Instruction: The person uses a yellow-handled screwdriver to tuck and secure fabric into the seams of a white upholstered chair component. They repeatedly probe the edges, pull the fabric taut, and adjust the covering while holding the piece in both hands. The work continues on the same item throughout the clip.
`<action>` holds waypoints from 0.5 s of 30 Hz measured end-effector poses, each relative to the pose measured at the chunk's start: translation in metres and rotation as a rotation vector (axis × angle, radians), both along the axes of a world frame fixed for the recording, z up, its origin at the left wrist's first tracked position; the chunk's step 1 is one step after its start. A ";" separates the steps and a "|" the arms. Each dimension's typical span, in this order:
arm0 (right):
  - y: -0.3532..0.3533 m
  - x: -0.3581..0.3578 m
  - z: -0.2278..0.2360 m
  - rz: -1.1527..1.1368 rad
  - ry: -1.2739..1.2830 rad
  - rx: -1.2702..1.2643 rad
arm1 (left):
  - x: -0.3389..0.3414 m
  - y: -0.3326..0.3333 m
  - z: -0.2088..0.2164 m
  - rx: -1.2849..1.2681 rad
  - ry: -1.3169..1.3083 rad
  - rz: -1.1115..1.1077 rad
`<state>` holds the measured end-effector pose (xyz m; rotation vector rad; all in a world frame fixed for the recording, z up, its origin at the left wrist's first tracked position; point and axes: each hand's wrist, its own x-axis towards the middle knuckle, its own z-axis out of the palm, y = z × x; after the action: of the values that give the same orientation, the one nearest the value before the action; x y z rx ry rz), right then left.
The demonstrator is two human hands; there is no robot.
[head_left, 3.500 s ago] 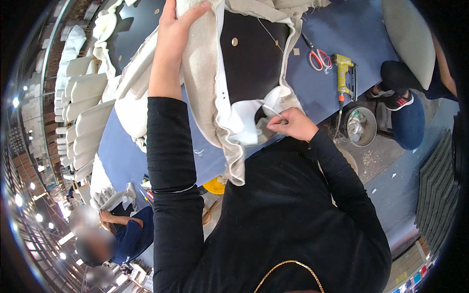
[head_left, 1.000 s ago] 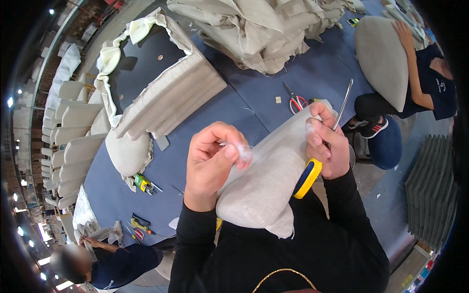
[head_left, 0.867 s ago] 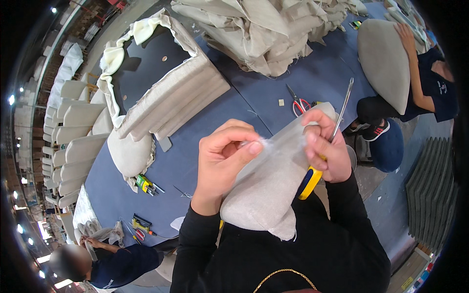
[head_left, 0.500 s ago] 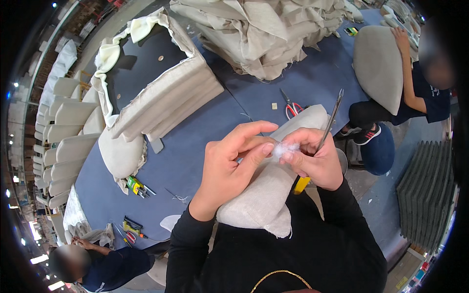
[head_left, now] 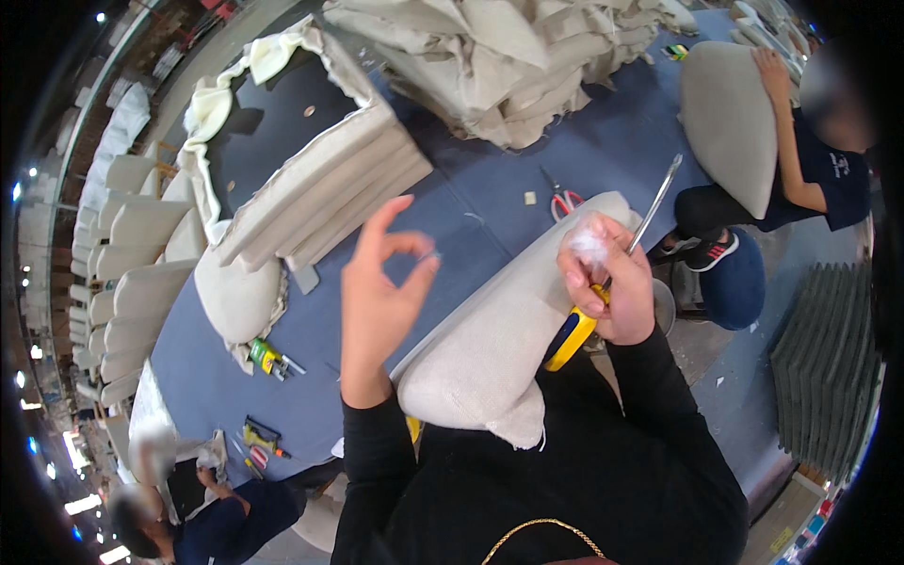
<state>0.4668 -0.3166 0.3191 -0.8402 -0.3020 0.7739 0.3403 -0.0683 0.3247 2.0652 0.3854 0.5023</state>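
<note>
My right hand (head_left: 612,282) is closed round a screwdriver-like tool with a slim metal shaft (head_left: 656,202) and a yellow-and-black handle (head_left: 572,339). A tuft of white fibre stuffing (head_left: 590,247) sits in the same hand, at its fingers. Raised to the left, my left hand (head_left: 381,292) pinches thumb and forefinger together; a tiny pale bit shows at the tips, too small to name. Beneath both hands a beige fabric-covered cushion (head_left: 490,353) slants from my body across the table edge, with a loose fabric flap at its near end.
On the blue table (head_left: 311,377) lie red-handled scissors (head_left: 567,201), a small pale block (head_left: 530,199), a green-and-yellow tool pack (head_left: 268,358) and a stapler-like tool (head_left: 261,435). Stacked upholstered panels (head_left: 330,198) and a fabric heap (head_left: 471,66) stand beyond. Co-workers sit at right and lower left.
My hands have come apart: the left moved left and up off the stuffing, while the right keeps the tuft and tool, its handle now more exposed. The lower-left co-worker has shifted.
</note>
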 end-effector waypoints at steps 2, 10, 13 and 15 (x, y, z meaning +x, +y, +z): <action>0.011 -0.005 0.001 -0.047 0.006 -0.030 | -0.013 -0.010 0.002 -0.011 0.016 -0.115; 0.060 0.015 0.002 0.102 -0.037 -0.044 | -0.060 -0.017 0.033 -0.141 -0.237 -0.449; 0.089 0.019 0.007 0.090 -0.139 -0.104 | -0.065 -0.042 0.054 0.340 -0.222 -0.160; 0.102 0.029 0.004 0.244 -0.223 -0.082 | -0.063 -0.045 0.041 0.496 -0.226 0.043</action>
<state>0.4960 -0.2150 0.3230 -0.9801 -0.5820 0.9256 0.2768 -0.1128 0.3652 2.4406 0.1805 0.9207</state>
